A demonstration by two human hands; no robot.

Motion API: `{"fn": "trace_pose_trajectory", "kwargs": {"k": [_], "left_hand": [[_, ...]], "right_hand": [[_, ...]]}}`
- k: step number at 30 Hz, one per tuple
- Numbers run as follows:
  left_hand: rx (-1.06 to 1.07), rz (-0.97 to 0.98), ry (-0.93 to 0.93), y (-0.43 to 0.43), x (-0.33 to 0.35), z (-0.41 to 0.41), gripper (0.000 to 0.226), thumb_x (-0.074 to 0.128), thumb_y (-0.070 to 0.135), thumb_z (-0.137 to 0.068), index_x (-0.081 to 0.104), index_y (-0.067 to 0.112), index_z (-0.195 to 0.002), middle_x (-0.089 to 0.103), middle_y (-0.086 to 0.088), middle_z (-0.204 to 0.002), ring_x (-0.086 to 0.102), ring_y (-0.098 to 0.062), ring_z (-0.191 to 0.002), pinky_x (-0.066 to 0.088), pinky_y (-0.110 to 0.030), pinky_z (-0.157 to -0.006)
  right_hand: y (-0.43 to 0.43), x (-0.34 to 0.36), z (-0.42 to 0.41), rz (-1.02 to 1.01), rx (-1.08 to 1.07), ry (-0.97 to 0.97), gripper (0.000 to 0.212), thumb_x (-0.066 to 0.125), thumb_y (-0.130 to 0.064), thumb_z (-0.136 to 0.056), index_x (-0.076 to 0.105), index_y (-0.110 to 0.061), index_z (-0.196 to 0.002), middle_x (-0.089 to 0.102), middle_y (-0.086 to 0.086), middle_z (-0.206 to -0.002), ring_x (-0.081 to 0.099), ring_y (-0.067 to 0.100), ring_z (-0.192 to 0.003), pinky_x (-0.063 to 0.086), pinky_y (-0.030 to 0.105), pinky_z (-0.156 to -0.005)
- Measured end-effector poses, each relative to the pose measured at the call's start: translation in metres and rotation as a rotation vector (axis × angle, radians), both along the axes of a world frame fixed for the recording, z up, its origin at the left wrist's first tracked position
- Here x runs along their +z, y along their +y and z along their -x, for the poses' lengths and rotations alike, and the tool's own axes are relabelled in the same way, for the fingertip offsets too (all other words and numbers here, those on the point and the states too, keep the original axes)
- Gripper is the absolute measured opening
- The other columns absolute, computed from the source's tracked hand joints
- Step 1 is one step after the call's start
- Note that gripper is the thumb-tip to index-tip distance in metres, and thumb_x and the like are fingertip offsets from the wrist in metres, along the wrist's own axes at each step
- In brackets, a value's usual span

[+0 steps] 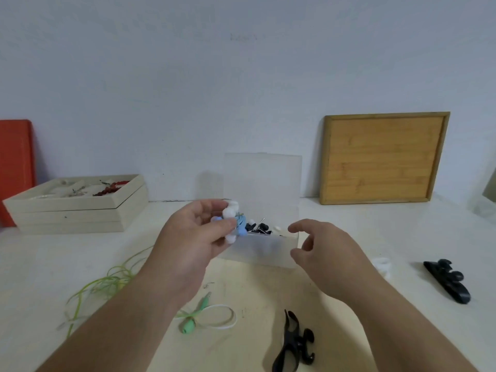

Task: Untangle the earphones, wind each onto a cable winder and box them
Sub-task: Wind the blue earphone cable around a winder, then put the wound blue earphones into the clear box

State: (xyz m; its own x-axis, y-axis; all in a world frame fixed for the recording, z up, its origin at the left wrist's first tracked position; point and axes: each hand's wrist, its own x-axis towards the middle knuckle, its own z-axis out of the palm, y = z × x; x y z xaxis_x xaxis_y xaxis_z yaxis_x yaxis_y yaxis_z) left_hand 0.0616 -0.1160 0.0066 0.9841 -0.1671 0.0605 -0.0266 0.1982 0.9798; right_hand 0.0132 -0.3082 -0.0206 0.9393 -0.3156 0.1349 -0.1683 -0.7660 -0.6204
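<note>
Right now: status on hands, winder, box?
Left hand holds white winder with blue earphones at the box, lid up. Right hand open, empty, near box front. Green earphones loose, unwound. Box mouth unobstructed.

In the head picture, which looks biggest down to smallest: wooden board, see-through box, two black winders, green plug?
1. wooden board
2. see-through box
3. front black winder and right black winder: alike; nearness makes ranking unsure
4. green plug
</note>
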Motion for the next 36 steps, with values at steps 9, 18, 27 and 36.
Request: {"fn": "trace_pose_trajectory", "kwargs": {"k": [9, 18, 27, 36], "left_hand": [[-0.153, -0.514, -0.076, -0.074, 0.013, -0.051, 0.012, 0.066, 0.003, -0.084, 0.07, 0.011, -0.091, 0.072, -0.004, -0.068, 0.061, -0.018, -0.073, 0.049, -0.035, -0.076], [-0.26, -0.869, -0.143, -0.097, -0.001, -0.074, 0.014, 0.073, 0.01, -0.085, 0.064, 0.016, -0.076, 0.067, -0.007, -0.08, 0.056, -0.022, -0.076, 0.047, -0.031, -0.071], [-0.472, -1.037, -0.291, -0.085, -0.005, -0.078, 0.007, 0.056, 0.028, -0.099, 0.055, 0.022, -0.095, 0.064, -0.001, -0.084, 0.053, -0.017, -0.071, 0.038, -0.03, -0.063], [-0.514, -1.231, -0.473, -0.088, 0.0, -0.074, 0.009, 0.047, 0.033, -0.102, 0.049, 0.024, -0.104, 0.059, 0.005, -0.081, 0.054, -0.019, -0.078, 0.045, -0.036, -0.077]], "right_hand": [[-0.008, 0.001, -0.001, 0.01, -0.015, -0.06, 0.025, 0.056, -0.019, -0.092, 0.065, -0.034, -0.11, 0.059, -0.013, -0.105, 0.059, 0.008, -0.085, 0.041, 0.016, -0.063], [-0.013, 0.003, -0.005, -0.116, -0.062, -0.084, 0.026, 0.052, -0.013, -0.091, 0.068, -0.032, -0.1, 0.068, -0.01, -0.103, 0.062, 0.01, -0.078, 0.043, 0.02, -0.06], [-0.012, 0.003, -0.004, -0.146, -0.053, -0.089, 0.022, 0.054, -0.014, -0.09, 0.064, -0.034, -0.094, 0.065, -0.014, -0.097, 0.055, 0.004, -0.064, 0.036, 0.017, -0.051], [-0.011, 0.003, -0.002, -0.102, -0.03, -0.079, 0.015, 0.064, -0.022, -0.087, 0.064, -0.035, -0.096, 0.062, -0.016, -0.096, 0.059, 0.0, -0.077, 0.04, 0.012, -0.058]]}}
